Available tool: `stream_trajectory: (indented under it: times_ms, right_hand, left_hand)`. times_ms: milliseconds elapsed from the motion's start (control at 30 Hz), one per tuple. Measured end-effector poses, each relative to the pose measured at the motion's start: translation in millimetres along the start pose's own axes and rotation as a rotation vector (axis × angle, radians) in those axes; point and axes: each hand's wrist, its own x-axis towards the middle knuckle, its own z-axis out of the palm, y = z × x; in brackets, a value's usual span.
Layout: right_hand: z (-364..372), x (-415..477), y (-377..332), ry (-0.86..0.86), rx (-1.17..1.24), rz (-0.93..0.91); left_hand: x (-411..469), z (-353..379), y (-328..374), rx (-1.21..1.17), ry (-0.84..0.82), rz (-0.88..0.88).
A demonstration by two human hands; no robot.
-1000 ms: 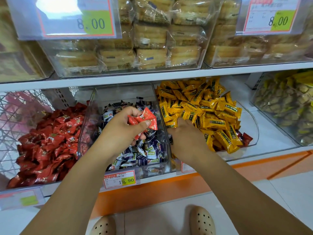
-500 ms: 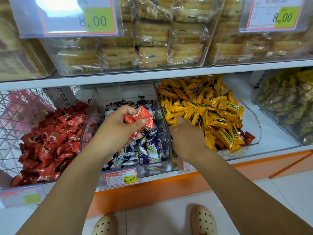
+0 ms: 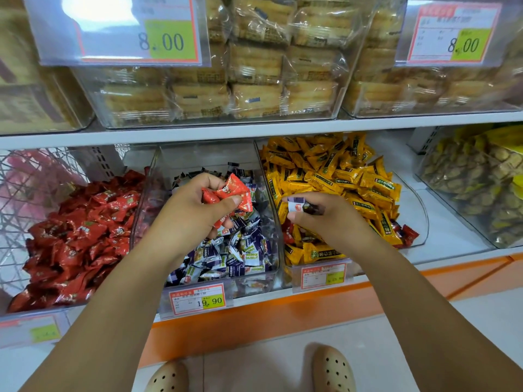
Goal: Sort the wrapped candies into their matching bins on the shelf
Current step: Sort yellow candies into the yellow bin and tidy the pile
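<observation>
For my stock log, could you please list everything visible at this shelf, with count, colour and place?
red candies: many, red, left bin
purple candies: many, purple-white, middle bin
yellow candies: many, yellow, right bin
stray red candies: a few, red, front of right bin
wrapped cakes: many, pale brown, clear bins above upper shelf
19.90 tag: one, white and green, middle bin's front
bagged snacks: many, yellow-green, far right
shoes: two, beige, floor
left hand: grips held red candies, over middle bin
right hand: pinches held purple candy, over right bin
</observation>
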Motion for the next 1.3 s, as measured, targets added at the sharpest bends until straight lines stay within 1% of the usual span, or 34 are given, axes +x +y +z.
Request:
stream_trajectory:
  times_ms: [67, 167, 267, 367, 433, 500, 567, 667, 800, 933, 967, 1033, 1100, 1200, 1233, 1300]
  right_hand:
    - [-1, 3, 0, 0.003, 0.007, 0.001]
    - [-4, 5, -2, -0.004, -0.075, 0.001]
    - [-9, 5, -8, 0.006, -0.109, -0.008]
    - [-12, 4, -22, 0.053, -0.139, -0.078]
    - [-6, 5, -34, 0.099, -0.110, -0.145]
    - [8, 7, -48, 0.080, -0.044, -0.182]
    - [26, 12, -58, 0.014, -0.005, -0.218]
    - [44, 20, -64, -0.059, 0.046, -0.191]
    - [49, 24, -60, -0.021, 0.042, -0.165]
    - [54, 26, -53, 0.058, -0.038, -0.197]
    - [54, 24, -52, 0.076, -0.028, -0.202]
    - [52, 19, -52, 0.091, 0.005, -0.219]
    - [48, 14, -52, 0.092, 0.026, -0.224]
    - [33, 8, -47, 0.136, 0.007, -0.208]
    - [28, 7, -44, 0.149, 0.045, -0.190]
    - [16, 4, -41, 0.137, 0.199, -0.116]
  left_hand:
    - [0, 0, 0, -0.001, 0.002, -0.003]
    - [-1, -2, -1, -0.004, 0.004, -0.001]
    - [0, -6, -2, 0.007, 0.022, -0.004]
    - [-1, -12, -3, 0.020, 0.024, -0.005]
    - [-2, -18, -3, -0.002, 0.048, -0.005]
    - [-4, -28, -3, -0.021, 0.105, -0.003]
    - [-6, -41, -3, 0.008, 0.191, 0.010]
    - [-8, -67, -12, 0.081, 0.342, 0.033]
    - [-10, -101, -27, 0.212, 0.472, 0.020]
    - [-9, -124, -39, 0.230, 0.610, -0.034]
    - [-7, -129, -43, 0.184, 0.615, -0.043]
    - [-8, -136, -47, 0.105, 0.565, -0.054]
    - [-9, -138, -49, 0.101, 0.496, -0.060]
    - [-11, -134, -44, 0.093, 0.473, -0.049]
    - [-11, -131, -42, 0.119, 0.470, -0.029]
    - [-9, -124, -40, 0.206, 0.449, 0.022]
